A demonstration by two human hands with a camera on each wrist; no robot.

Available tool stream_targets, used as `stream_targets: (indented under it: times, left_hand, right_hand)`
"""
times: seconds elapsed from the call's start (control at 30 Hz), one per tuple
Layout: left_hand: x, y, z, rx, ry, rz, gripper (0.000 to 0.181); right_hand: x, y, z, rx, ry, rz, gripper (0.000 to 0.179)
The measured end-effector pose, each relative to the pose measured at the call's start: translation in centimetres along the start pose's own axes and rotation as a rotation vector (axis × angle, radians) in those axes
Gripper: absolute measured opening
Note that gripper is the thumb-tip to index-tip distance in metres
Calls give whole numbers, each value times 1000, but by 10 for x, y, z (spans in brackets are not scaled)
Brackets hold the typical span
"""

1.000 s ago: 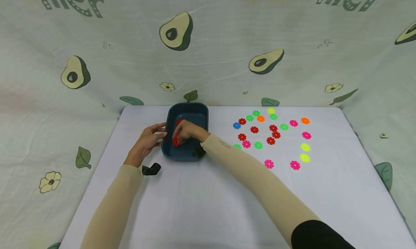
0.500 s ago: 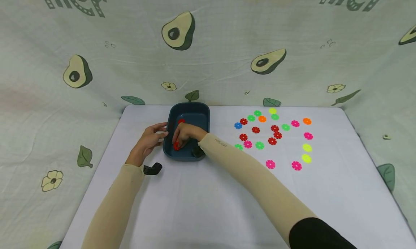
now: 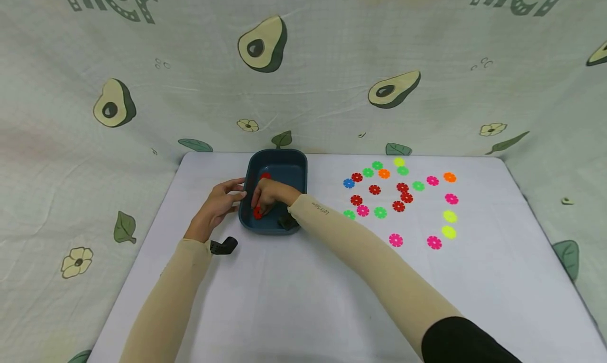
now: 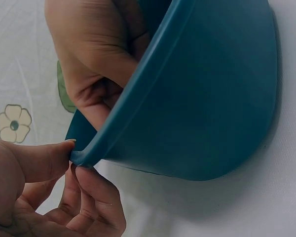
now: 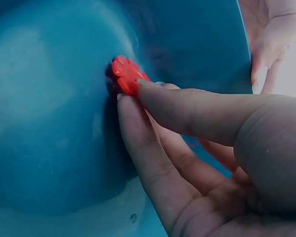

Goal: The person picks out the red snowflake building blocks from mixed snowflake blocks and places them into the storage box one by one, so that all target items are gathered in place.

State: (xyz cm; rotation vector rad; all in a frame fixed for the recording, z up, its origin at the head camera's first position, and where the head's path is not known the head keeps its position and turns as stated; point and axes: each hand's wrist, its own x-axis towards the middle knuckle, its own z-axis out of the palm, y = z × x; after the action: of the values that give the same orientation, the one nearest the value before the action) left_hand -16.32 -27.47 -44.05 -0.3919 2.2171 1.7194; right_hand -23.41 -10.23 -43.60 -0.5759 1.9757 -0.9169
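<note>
A dark blue rectangular bin (image 3: 294,165) stands near the table's back edge, left of centre. My left hand (image 3: 219,204) pinches its left rim between thumb and fingers, clearest in the left wrist view. Inside the bin, my right hand (image 3: 272,193) pinches a red flower-shaped disc (image 5: 128,75) between thumb and forefinger, close to the bin's floor and wall. Whether the disc touches the floor cannot be told. Another red disc (image 3: 265,176) lies in the bin, partly hidden behind the right hand.
Several flower-shaped discs in red, green, pink, yellow, orange and blue lie scattered on the white table (image 3: 294,289) right of the bin, such as a pink disc (image 3: 434,242). A patterned cloth (image 3: 322,105) hangs behind. Black wrist mounts (image 3: 224,245) stick out at the wrists.
My right hand has dropped slightly toward the near end of the bin with the red disc. The left hand stays on the rim. The head view has shifted a little.
</note>
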Motion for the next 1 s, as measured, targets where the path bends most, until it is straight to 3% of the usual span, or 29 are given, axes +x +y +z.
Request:
stream_targets:
  times: [0.27,0.57,0.73,1.0]
  left_hand:
    - [-1,3,5,-8,-14,4,59]
    - [1,4,7,5,-10,9,59]
    - [2,2,5,18,-7,4,58]
    - [0,0,2,13,13,-6,59]
  right_hand:
    - [-6,4,-4,-81,67,-17,26]
    - [-24,6,-15,-28,143,-97,22]
    - [-39,9,-27,41,156,-134,27]
    - [-80,23,-52,95,214,-181,31]
